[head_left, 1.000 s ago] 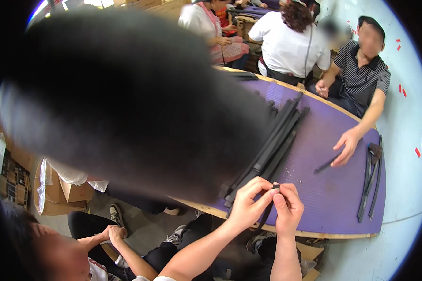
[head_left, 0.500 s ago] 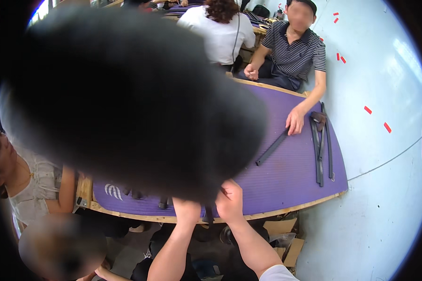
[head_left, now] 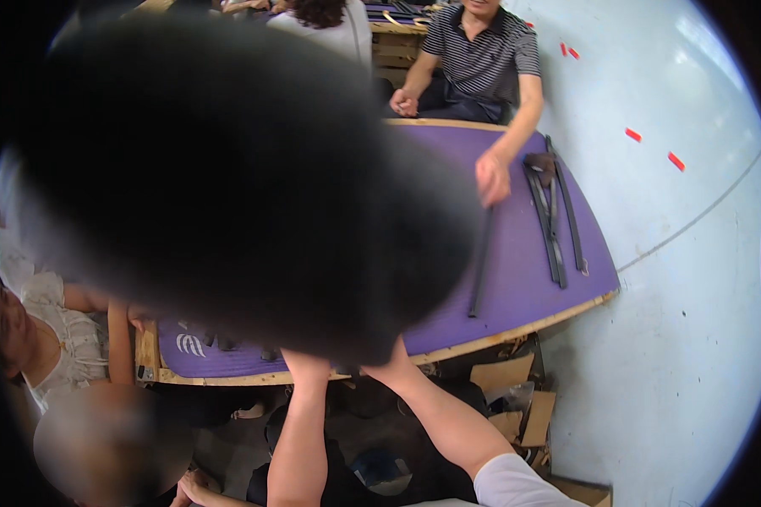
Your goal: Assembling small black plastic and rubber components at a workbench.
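A large, blurred dark shape (head_left: pixel 228 186) close to the camera covers much of the view. Below its lower edge my left hand (head_left: pixel 307 364) and my right hand (head_left: pixel 389 367) show only at the wrists and heels, over the near edge of the purple-covered table (head_left: pixel 533 296). My fingers are hidden behind the shape, so what they hold cannot be made out. Across the table, a co-worker's hand (head_left: pixel 493 177) grips the top of a narrow dark strip (head_left: pixel 480 270). Small dark pieces (head_left: pixel 226 343) lie left of my left hand.
More dark strips (head_left: pixel 558 258) lie at the table's right side, with a brown piece (head_left: pixel 539 167) over them. A pale wall (head_left: pixel 651 338) stands close on the right. Cardboard (head_left: pixel 503 372) lies below the table edge. Another person (head_left: pixel 68 338) sits on the left.
The view has shifted, so the table appears higher and further left. My right hand's fingers have gone behind the dark shape. The co-worker's strip has swung from slanted to nearly upright in view.
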Motion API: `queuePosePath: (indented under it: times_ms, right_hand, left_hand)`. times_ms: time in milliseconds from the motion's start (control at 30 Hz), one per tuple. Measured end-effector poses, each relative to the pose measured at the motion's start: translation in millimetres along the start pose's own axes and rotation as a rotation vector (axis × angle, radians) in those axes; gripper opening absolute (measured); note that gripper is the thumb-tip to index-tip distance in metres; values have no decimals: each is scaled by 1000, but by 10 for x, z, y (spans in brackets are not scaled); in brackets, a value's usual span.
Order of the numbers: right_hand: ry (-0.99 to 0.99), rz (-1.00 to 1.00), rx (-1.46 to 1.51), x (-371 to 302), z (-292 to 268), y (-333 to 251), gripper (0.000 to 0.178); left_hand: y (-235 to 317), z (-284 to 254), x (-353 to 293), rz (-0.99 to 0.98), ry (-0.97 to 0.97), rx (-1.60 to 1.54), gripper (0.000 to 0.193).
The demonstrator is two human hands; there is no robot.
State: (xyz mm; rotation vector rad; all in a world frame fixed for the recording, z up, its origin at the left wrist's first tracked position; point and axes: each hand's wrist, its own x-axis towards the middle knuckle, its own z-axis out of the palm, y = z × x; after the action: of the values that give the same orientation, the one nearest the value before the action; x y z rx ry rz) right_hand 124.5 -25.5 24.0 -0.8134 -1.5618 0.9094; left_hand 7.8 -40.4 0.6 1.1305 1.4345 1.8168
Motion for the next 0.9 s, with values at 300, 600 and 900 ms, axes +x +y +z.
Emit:
queuePosePath:
  times_ms: [300, 600, 900]
  right_hand:
    - [-79, -34, -149, 20, -201, -27, 22]
    - [-129, 156, -51, 61, -246, 5, 30]
    - [14, -17, -246, -104, -570, 56, 26]
  left_hand:
    - [126, 129, -53, -104, -54, -172, 19]
    - [61, 66, 29, -193, -169, -172, 20]
    - [77, 176, -91, -381, -335, -271, 15]
